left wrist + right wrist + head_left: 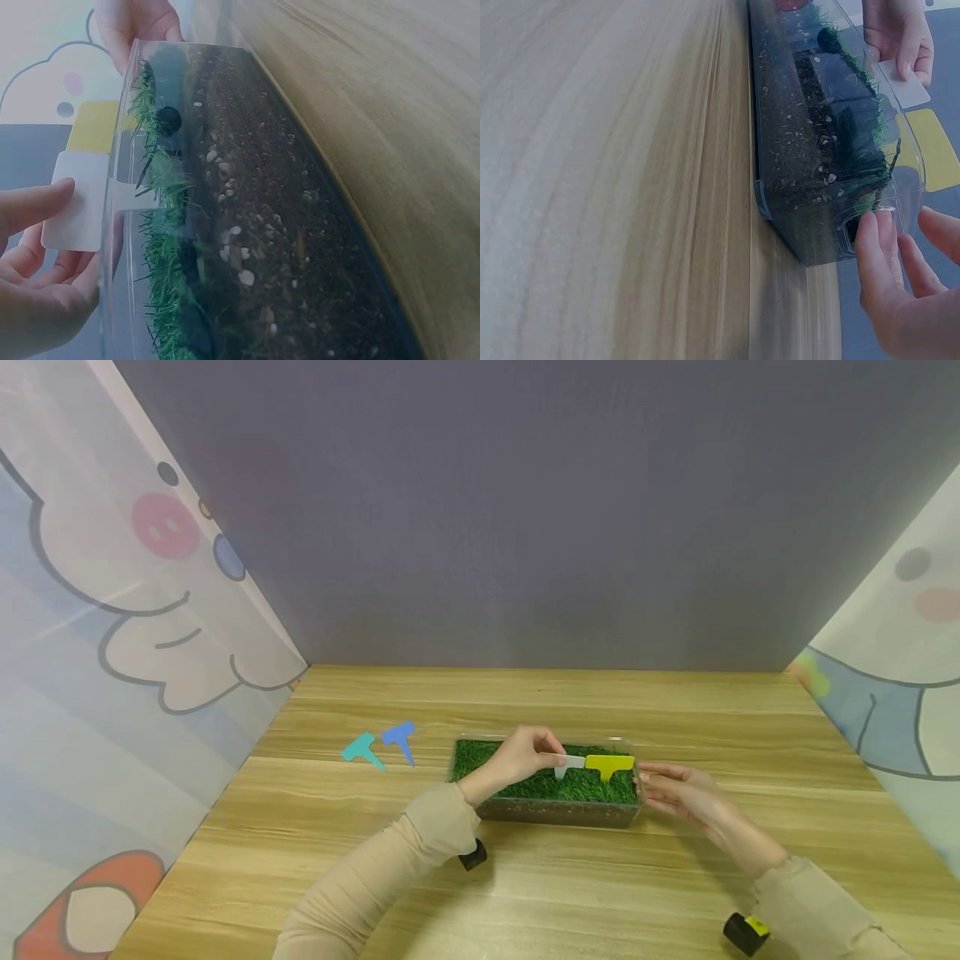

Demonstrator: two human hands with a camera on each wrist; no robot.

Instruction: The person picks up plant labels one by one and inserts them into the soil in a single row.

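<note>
A long clear plastic planter box (pixel 558 812) holds dark soil under green artificial grass (pixel 480 752). My left hand (pixel 521 756) pinches a white T-shaped plant label (pixel 79 199) by its flat head, thumb on one face and fingers behind. The label's stem goes down to the grass. Just right of it a yellow T-shaped label (pixel 609 763) stands upright in the grass. At the box's right end, my right hand (pixel 686 797) rests its fingertips (pixel 868 232) against the end wall near a moulded handle.
Left of the box, a teal label (pixel 363 748) and a blue label (pixel 400 737) lie flat on the wooden table (pixel 600 893). A grey panel (pixel 525 527) stands at the back, with cartoon-printed sheets (pixel 112 568) at both sides. Small black devices (pixel 745 935) sit at the wrists.
</note>
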